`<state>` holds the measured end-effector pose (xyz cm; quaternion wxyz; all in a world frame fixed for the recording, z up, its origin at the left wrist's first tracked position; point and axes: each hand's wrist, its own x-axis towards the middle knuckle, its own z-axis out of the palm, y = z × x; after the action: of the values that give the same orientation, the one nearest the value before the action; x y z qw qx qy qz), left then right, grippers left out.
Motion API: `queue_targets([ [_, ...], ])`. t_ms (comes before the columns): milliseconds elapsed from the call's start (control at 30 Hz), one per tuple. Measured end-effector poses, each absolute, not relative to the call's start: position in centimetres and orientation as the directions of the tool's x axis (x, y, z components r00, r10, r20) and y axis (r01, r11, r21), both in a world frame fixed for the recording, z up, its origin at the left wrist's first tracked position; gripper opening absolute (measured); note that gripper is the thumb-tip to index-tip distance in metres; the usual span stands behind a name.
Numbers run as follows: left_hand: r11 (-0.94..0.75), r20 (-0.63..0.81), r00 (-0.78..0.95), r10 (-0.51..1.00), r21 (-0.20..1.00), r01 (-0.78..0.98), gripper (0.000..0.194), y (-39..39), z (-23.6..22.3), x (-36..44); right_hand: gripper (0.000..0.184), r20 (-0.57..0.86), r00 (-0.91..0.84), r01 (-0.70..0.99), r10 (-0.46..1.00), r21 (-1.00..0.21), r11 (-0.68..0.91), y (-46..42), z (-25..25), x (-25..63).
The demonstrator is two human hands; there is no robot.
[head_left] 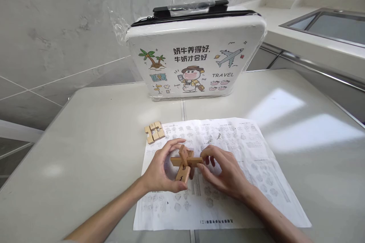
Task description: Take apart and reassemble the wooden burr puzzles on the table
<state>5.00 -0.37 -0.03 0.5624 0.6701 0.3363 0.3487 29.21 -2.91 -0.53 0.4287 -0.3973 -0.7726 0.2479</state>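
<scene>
Between my hands is a wooden interlocking puzzle (184, 162), its brown bars crossing and sticking out in several directions; one bar has a dark mark on it. My left hand (164, 167) curves round its left side, thumb at the lower bar and fingers behind the top. With thumb and fingertips, my right hand (224, 171) pinches the end of the bar that points right. Under both hands lies a printed instruction sheet (256, 182) with rows of small diagrams. Several light wooden pieces (154, 132) sit together at the sheet's upper left corner.
A white hard-shell case (196, 60) with cartoon prints, wrapped in clear plastic, stands at the back of the pale table (94, 133). A grey tiled wall (71, 19) rises behind it. On the right is a white counter (308, 41) with a dark inset panel.
</scene>
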Motion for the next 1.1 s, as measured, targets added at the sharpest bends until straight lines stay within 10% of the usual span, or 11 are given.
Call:
queue_targets([
  [267,-0.123,0.051,0.543,0.838,0.988,0.097,0.107,-0.35,0.14,4.99,0.09,0.434,-0.454,0.4,0.778,-0.681,0.613,-3.34,-0.7,29.31],
  [1100,-0.077,0.007,0.586,0.81,0.993,0.095,0.106,-0.3,0.18,4.86,0.094,0.455,-0.505,0.337,0.733,-0.678,0.653,-3.44,-0.29,29.4],
])
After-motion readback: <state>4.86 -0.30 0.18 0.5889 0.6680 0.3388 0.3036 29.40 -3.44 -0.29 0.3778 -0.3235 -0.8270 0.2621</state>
